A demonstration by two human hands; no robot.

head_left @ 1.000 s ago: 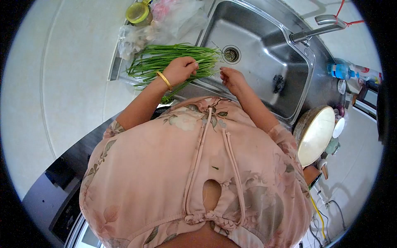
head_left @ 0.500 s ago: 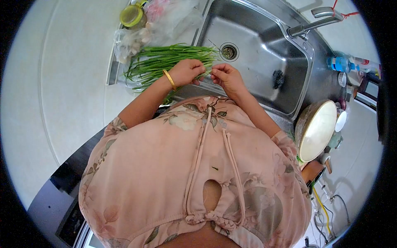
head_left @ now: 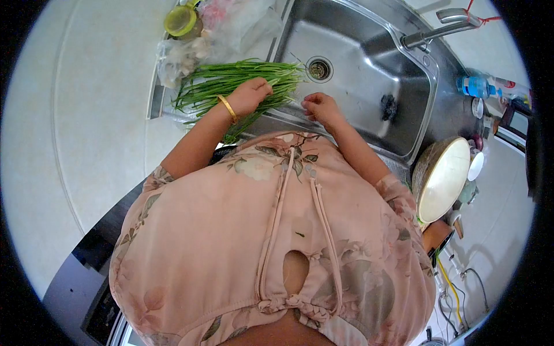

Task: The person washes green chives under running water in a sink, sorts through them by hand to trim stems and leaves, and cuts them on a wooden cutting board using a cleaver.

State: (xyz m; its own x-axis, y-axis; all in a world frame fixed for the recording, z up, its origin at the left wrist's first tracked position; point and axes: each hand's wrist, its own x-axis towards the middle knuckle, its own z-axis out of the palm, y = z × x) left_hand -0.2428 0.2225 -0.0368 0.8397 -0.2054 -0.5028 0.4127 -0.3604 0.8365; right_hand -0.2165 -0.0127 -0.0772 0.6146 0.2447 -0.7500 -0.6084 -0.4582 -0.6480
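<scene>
A loose bundle of long, thin garlic chives lies across the left rim of the sink, its pale ends pointing toward the drain. Over the near side of this bundle is my left hand, a gold bangle on its wrist. Its fingers are curled closed on the chives, the fingertips partly hidden. My right hand hovers above the sink's near edge, just right of the pale ends. Thumb and fingers are bent together there; whatever they pinch, if anything, is too small to make out.
The steel sink has a drain and a dark scouring pad inside. Above it reaches a faucet. Plastic bags and a green-lidded jar stand behind the chives. At right leans a large pale bowl.
My hands have moved apart. The left shifted left and slightly up over the chives, while the right drew a little to the right and down.
</scene>
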